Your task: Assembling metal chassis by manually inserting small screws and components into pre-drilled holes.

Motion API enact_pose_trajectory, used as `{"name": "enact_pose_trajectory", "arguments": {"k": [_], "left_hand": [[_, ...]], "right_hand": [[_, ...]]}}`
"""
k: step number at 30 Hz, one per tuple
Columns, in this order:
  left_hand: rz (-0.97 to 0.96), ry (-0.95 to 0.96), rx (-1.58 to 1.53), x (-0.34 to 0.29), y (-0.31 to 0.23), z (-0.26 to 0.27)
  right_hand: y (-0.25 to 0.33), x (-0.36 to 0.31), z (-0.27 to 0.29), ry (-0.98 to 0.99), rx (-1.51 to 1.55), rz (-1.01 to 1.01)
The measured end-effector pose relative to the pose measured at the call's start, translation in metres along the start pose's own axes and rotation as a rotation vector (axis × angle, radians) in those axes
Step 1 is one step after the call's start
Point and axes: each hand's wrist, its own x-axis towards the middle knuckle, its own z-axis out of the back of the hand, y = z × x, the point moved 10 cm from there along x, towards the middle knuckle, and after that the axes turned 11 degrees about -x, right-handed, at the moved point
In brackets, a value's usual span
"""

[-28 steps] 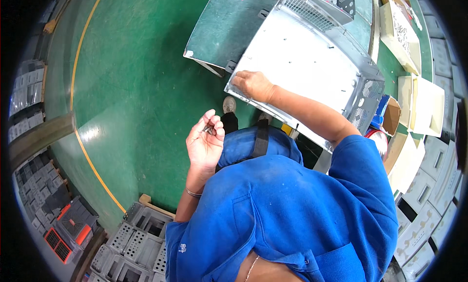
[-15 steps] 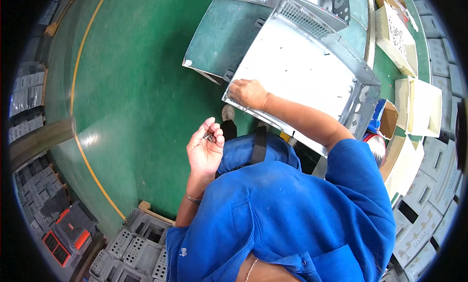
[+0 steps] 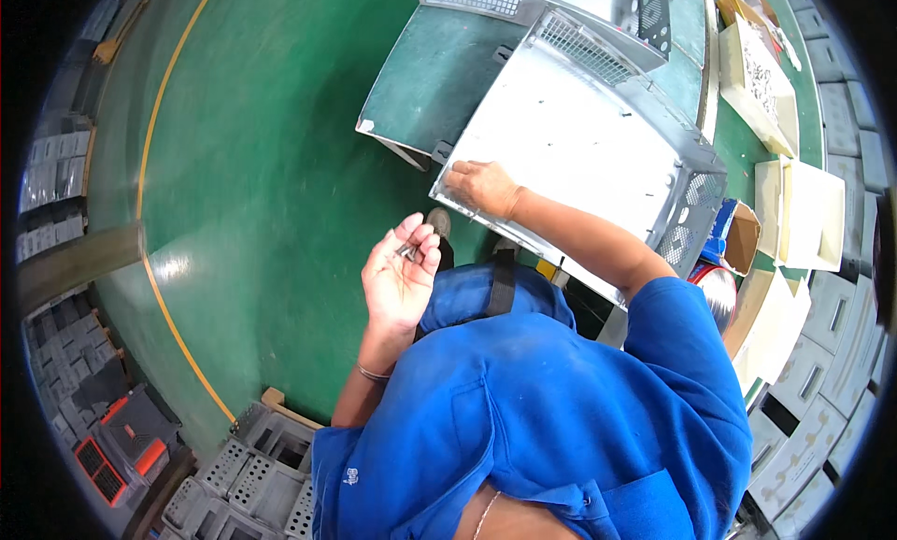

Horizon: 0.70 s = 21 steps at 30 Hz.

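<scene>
A large sheet-metal case lies open on the bench, with a bright flat base, perforated end walls and several small dark studs standing on it. My right hand is at its near left corner, fingers curled down against the base beside the rim. Whatever those fingertips pinch is hidden beneath them. Palm up, my left hand is raised in front of my body, left of the case and apart from it. Its fingers curl round a few small grey metal fasteners, whose exact kind is too small to tell.
A second metal case stands behind the first on the green-topped bench. On the right are a cream bin of small parts, a blue-and-brown carton and a wire spool. Grey perforated housings are stacked at lower left.
My left hand has risen slightly and shifted right, still curled round the fasteners. My right hand stays at the same corner of the case. The whole view has shifted a little.
</scene>
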Motion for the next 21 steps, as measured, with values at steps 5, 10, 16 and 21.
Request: {"name": "enact_pose_trajectory", "arguments": {"k": [5,10,16,21], "left_hand": [[0.045,0.135,-0.134,0.004,0.004,-0.028],[0.043,0.173,-0.157,0.006,0.011,-0.049],[0.124,0.177,-0.107,0.014,0.028,-0.048],[0.218,0.239,-0.123,0.017,0.041,-0.052]], "right_hand": [[-0.011,0.004,-0.008,0.057,-0.020,-0.045],[-0.045,-0.007,0.022,0.001,0.416,-0.395],[0.035,-0.003,0.114,-0.116,0.778,-0.183],[0.052,-0.002,0.110,0.017,0.432,-0.128]]}}
